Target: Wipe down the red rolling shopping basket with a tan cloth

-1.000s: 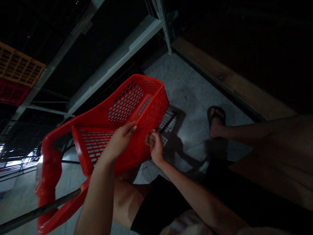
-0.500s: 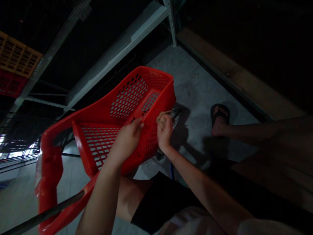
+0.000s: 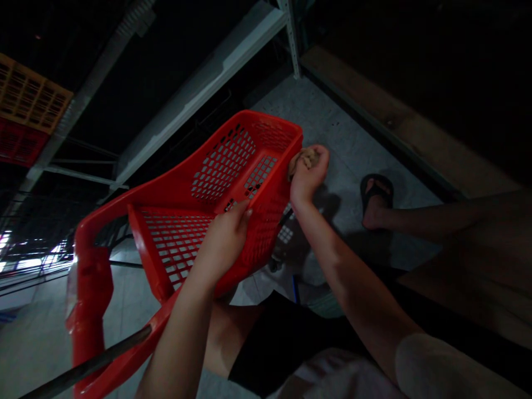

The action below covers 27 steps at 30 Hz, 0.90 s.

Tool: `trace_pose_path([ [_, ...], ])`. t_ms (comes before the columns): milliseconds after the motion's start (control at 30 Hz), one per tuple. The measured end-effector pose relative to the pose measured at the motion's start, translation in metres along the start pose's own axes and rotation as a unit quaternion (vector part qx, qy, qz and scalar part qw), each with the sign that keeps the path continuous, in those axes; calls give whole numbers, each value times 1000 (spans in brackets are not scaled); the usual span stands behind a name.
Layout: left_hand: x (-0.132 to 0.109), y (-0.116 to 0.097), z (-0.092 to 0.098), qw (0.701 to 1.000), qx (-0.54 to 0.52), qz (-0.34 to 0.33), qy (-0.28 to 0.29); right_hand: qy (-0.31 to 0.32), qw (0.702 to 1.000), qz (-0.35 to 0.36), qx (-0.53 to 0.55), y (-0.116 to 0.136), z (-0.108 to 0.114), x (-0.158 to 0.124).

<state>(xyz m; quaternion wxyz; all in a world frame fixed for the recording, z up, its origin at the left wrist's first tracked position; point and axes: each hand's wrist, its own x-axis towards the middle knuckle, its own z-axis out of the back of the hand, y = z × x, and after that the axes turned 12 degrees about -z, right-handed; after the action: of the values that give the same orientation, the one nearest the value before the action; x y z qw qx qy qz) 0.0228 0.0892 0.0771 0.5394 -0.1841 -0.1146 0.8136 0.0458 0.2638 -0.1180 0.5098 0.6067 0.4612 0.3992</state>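
Observation:
A red plastic shopping cart (image 3: 174, 191) with perforated walls stands tilted across the view. My left hand (image 3: 226, 238) is closed over its near rim, thumb lying along the edge. Just outside the far end of the basket's near wall, my right hand (image 3: 311, 174) is closed on a crumpled tan cloth (image 3: 306, 159). The cloth is bunched against the outer wall near the corner, and part of it is hidden by the fingers.
A metal shelf (image 3: 208, 88) runs behind the cart. Orange (image 3: 31, 100) and red crates (image 3: 20, 141) are stacked at the left. A dark pole (image 3: 87, 363) crosses the lower left. My sandalled foot (image 3: 376, 202) rests on the grey floor at right.
My right hand has moved with the cloth up and right along the outer wall towards the far corner. The left hand keeps hold of the rim, shifting slightly right in view.

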Motion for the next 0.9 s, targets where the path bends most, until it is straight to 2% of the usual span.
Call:
trace_pose_path([
  [33,-1,-3,-1,1000,2,-2,4,-10,1000,-5,4,-2,1,1],
  [100,-1,-6,-1,1000,5,-7,10,17,999,-38,3,-1,13,-18],
  [200,4,-6,0,1000,18,-13,3,123,989,-82,-17,6,50,-85],
  [233,6,-5,0,1000,22,-14,-3,167,983,-78,-17,9,64,-111],
  [300,9,-2,1,1000,18,-17,-9,214,974,-68,-12,14,90,-156],
  [367,10,2,3,1000,-3,-22,-9,270,961,-68,0,16,106,-185],
  [400,9,3,3,1000,-17,-23,-7,286,955,-80,6,15,109,-190],
  [467,6,6,4,999,-45,-22,-2,281,951,-129,23,13,106,-181],
  [500,3,7,5,998,-58,-19,3,254,953,-160,34,10,100,-167],
  [600,-5,7,7,996,-88,-3,14,119,967,-208,84,1,76,-98],
  [667,-9,6,8,995,-102,8,16,36,980,-162,109,-8,61,-43],
  [700,-10,5,9,994,-107,11,16,13,986,-127,108,-13,55,-19],
  [767,-11,4,10,993,-115,13,23,16,992,-74,98,-22,47,13],
  [833,-10,4,10,993,-118,14,24,32,995,-65,68,-29,46,14],
  [900,-7,5,11,993,-111,14,20,50,994,-93,30,-34,51,-14],
])
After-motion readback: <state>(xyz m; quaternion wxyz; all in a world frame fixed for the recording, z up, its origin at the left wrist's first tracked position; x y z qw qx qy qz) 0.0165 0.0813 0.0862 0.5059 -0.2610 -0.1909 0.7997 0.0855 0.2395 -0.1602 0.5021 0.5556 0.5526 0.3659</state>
